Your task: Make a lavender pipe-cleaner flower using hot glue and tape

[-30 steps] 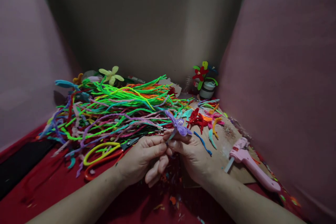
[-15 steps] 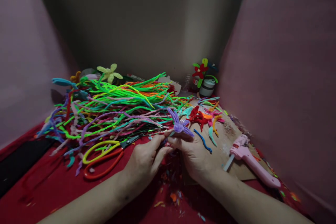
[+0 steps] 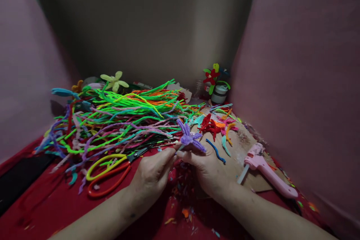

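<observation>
A purple pipe-cleaner flower point(image 3: 189, 138) with several looped petals stands above my two hands, its pale stem running down between them. My left hand point(image 3: 157, 167) is closed, thumb and forefinger pinching near the lower stem. My right hand point(image 3: 204, 165) also pinches the stem just under the bloom, its thumb and fingertips meeting the left ones. The lower part of the stem is hidden by my fingers. Left of my left hand lie scissors point(image 3: 108, 174) with one yellow and one red handle. A short blue pipe-cleaner piece point(image 3: 216, 151) lies beyond my right hand.
A large heap of coloured pipe cleaners point(image 3: 123, 116) covers the back left. On a cardboard sheet point(image 3: 237, 167) at right rest a pink glue gun point(image 3: 267, 168) and red petal pieces point(image 3: 210, 126). Finished flowers and a lidded cup point(image 3: 219, 94) stand behind. A black flat object point(image 3: 26, 176) lies left.
The purple flower has turned so its petals spread more openly toward me. My left thumb has drawn in against the fingers, and the view has shifted slightly.
</observation>
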A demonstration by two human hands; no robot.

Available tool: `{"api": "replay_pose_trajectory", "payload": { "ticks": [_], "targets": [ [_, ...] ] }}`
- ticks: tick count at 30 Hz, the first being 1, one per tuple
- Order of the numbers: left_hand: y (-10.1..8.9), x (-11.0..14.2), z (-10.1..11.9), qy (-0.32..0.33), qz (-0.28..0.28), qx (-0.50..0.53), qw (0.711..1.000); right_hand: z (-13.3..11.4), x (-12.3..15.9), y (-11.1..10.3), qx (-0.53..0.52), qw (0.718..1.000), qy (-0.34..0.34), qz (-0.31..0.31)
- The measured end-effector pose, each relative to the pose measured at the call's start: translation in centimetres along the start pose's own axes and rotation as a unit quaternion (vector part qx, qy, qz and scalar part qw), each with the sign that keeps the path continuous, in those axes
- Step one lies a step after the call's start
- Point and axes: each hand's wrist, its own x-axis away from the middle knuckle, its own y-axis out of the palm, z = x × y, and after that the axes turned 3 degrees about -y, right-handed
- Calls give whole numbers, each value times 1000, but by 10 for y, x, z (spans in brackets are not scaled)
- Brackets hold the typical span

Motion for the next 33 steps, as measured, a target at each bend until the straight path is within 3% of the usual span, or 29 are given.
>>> {"api": "replay_pose_trajectory", "payload": {
  "ticks": [4, 7, 9, 14, 17, 21, 24, 27, 31, 33],
  "targets": [
    [-2, -3, 9, -166, -50, 110, 979, -5, 1, 1, 23, 999, -18, -26],
    [-4, -9, 16, -315, -86, 236, 915, -9, 0, 3, 32, 998, -10, -50],
    [-5, -13, 18, -367, -90, 307, 873, -10, 0, 5, 24, 998, 0, -59],
    [-7, -16, 17, -407, -98, 424, 803, -8, -1, 5, -2, 998, 40, -58],
    [-6, -14, 16, -426, -118, 513, 736, -9, 0, 2, 18, 998, 35, -45],
    [-7, -12, 15, -425, -147, 602, 659, -13, 0, 1, 27, 996, 20, -84],
    [-9, -13, 15, -426, -160, 617, 642, -15, 0, 1, 25, 995, 26, -90],
    [-10, -13, 14, -423, -172, 616, 642, -13, 0, 0, 45, 995, 29, -85],
    [-11, -11, 11, -426, -185, 592, 659, -14, 1, -2, 89, 992, 12, -87],
    [-12, -10, 10, -428, -186, 564, 681, -18, 2, 1, 95, 992, 11, -83]
  ]
}}
